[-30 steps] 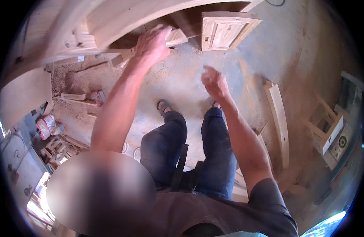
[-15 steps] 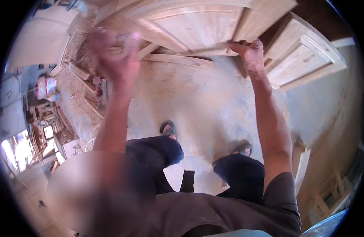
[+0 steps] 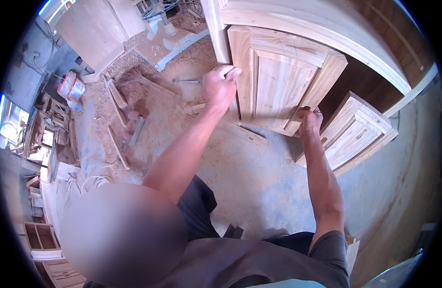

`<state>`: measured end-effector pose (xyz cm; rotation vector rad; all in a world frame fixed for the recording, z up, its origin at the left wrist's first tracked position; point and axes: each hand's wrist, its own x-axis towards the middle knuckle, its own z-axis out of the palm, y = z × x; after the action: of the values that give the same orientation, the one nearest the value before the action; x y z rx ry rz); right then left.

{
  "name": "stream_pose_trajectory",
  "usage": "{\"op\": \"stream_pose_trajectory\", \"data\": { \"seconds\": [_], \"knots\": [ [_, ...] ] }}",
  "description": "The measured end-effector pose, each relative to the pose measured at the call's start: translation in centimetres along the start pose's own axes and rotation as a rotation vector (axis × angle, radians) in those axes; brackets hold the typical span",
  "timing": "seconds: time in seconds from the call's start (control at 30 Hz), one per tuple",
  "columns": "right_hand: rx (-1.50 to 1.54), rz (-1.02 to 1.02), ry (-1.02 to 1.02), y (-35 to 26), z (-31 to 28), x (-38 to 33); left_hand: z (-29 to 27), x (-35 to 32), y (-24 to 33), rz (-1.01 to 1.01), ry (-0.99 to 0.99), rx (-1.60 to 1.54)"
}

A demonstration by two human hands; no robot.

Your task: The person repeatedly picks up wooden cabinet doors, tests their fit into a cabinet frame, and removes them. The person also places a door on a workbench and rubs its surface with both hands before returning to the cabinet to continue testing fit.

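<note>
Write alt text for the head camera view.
Seen from above, a person grips a pale wooden panelled door: left hand on its left edge, right hand at its lower right corner. Sawdust covers the floor.

A second door (image 3: 356, 134) leans just right of the held door (image 3: 278, 81); sawdust-strewn scraps (image 3: 122, 115) lie left.

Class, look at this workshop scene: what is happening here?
A person holds a pale wooden panelled door with both hands. The left hand grips its left edge, and the right hand holds its lower right corner. A second, similar door stands just to the right. Sawdust covers the floor.
</note>
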<state>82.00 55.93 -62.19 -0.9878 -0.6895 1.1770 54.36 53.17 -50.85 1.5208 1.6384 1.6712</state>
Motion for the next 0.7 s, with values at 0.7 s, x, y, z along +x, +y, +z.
{"op": "stream_pose_trajectory", "data": {
  "seconds": [0.7],
  "knots": [
    [0.056,-0.025,0.089,1.7,0.9,1.4,1.1,-0.3,0.0,0.016,-0.055,0.288]
  ]
}}
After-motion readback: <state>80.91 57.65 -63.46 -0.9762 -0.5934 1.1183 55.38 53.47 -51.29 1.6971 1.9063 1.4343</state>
